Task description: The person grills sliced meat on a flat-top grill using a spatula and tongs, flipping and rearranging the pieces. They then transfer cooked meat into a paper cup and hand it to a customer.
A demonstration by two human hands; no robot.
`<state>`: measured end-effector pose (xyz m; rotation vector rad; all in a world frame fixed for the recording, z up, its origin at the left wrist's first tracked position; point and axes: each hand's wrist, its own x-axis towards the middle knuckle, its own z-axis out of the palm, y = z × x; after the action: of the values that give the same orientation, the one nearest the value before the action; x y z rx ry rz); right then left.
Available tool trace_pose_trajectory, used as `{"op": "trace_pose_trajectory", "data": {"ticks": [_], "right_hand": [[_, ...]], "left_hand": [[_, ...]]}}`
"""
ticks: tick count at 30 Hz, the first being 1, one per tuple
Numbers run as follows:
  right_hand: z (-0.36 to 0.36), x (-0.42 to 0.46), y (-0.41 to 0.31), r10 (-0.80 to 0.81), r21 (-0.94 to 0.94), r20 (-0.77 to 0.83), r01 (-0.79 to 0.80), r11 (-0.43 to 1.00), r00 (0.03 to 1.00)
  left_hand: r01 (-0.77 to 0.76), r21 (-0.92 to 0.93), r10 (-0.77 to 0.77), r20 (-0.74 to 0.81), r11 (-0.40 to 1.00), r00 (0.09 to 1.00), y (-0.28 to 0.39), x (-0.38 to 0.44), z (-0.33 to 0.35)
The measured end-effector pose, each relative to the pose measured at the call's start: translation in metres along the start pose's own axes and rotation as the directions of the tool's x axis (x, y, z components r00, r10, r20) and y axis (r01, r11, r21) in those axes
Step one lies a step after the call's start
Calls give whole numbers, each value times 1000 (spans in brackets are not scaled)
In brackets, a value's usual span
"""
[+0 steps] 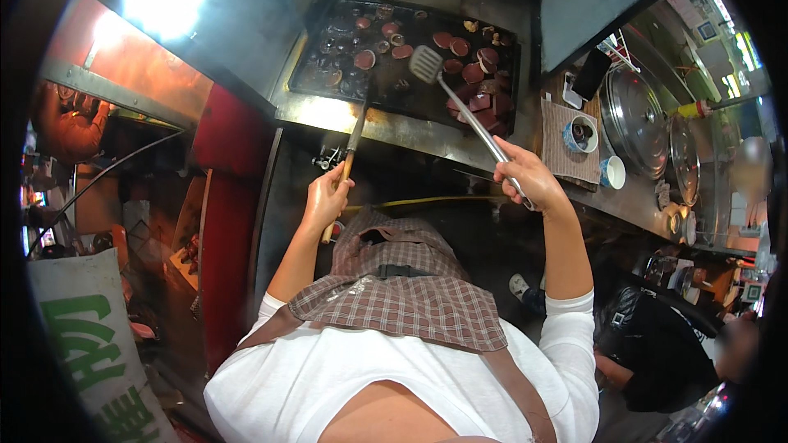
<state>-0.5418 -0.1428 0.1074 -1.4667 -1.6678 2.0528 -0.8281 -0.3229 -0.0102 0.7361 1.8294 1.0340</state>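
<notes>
On the dark griddle (394,89) lie several reddish-brown round slices (473,72), with a pile of darker red blocks (486,112) at its front right corner. My left hand (328,197) grips the wooden handle of a long tool (355,135); its dark far end rests at or over the griddle's front middle and is hard to make out. In my right hand (529,175) is the metal handle of a slotted turner (426,64), whose head is over the middle of the griddle, left of the larger group of slices. Clear bubbling or glassy rounds cover the griddle's left part.
Right of the griddle, a striped cloth (557,151) bears a patterned bowl (580,134); a paper cup (612,172) and large lidded metal pots (637,117) stand beyond. Metal side panels flank the griddle. A person in black (655,344) is at the lower right, another in orange (77,129) far left.
</notes>
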Motion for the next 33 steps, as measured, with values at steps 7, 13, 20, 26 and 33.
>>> {"op": "trace_pose_trajectory", "data": {"ticks": [7,13,20,26,33], "right_hand": [[14,31,27,77,135,17,-79,988,997],[35,25,52,10,200,12,-13,980,1000],[13,-68,82,-46,382,-328,177,907,944],[-24,-125,118,-4,299,-722,317,900,692],[-51,-120,141,-13,269,-769,342,900,639]], "left_hand": [[-280,365,285,42,888,958,6,19,14],[-280,442,267,92,852,959,8,26,19],[-632,314,540,337,708,772,57,32,89],[-796,8,646,580,606,497,110,49,228],[-804,135,635,544,580,549,101,25,172]]}}
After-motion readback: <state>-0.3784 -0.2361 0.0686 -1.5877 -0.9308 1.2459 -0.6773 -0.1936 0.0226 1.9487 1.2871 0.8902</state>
